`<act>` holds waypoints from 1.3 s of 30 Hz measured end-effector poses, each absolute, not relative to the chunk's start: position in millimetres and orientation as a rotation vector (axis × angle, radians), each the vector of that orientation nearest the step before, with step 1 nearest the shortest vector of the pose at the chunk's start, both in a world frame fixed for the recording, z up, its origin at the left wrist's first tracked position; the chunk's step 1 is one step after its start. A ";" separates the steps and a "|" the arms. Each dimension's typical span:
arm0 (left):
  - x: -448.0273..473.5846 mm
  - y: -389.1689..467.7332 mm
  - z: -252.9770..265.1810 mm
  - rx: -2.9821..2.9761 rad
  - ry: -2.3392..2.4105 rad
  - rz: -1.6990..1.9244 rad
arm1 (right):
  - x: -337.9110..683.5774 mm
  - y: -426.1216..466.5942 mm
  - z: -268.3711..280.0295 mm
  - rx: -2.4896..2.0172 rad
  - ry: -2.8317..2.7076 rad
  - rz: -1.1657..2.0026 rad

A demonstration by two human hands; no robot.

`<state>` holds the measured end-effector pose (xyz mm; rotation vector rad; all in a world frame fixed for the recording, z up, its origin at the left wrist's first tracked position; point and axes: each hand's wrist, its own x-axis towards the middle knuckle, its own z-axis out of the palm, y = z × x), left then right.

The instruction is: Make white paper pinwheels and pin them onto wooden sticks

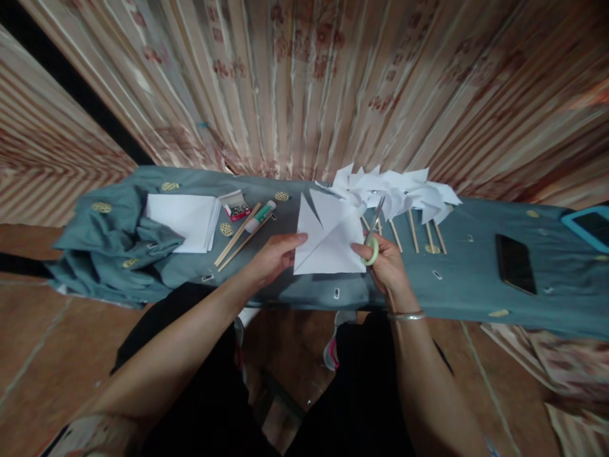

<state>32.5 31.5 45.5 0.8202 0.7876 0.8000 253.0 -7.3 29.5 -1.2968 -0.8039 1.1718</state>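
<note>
A square sheet of white paper (330, 244) is held up between my two hands, with a slit cut in from its top left corner and a crease running diagonally. My left hand (276, 257) pinches its left edge between thumb and fingers. Scissors with light green handles (371, 252) are in my right hand (387, 263), their blades pointing up and away from me. The right thumb also rests on the paper's right edge. Just beyond, several white paper pinwheels (394, 187) on wooden sticks (413, 231) lie in an overlapping row.
The narrow surface is covered by a grey-green cloth (466, 266). On the left are a stack of white paper (183, 219), a small red box of pins (236, 209), a glue stick (261, 217) and loose wooden sticks (236, 236). A dark phone (515, 263) and a blue-framed device (590, 227) lie right. A curtain (304, 89) hangs behind.
</note>
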 end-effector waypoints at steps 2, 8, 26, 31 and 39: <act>34.0 31.1 49.7 0.733 0.715 0.825 | 247.8 -5.3 27.4 -1.259 -0.719 1.128; 43.8 29.4 57.5 0.515 0.662 0.927 | 228.8 1.8 23.8 -1.127 -0.591 1.056; 77.3 28.2 46.5 0.737 0.927 1.125 | 203.3 4.2 23.4 -1.079 -0.663 1.087; 61.8 41.7 52.1 0.817 0.940 1.224 | 205.7 -6.1 25.5 -1.157 -0.784 1.215; 44.4 56.0 63.9 0.825 1.004 1.312 | 210.4 -29.8 21.3 -1.121 -1.180 1.535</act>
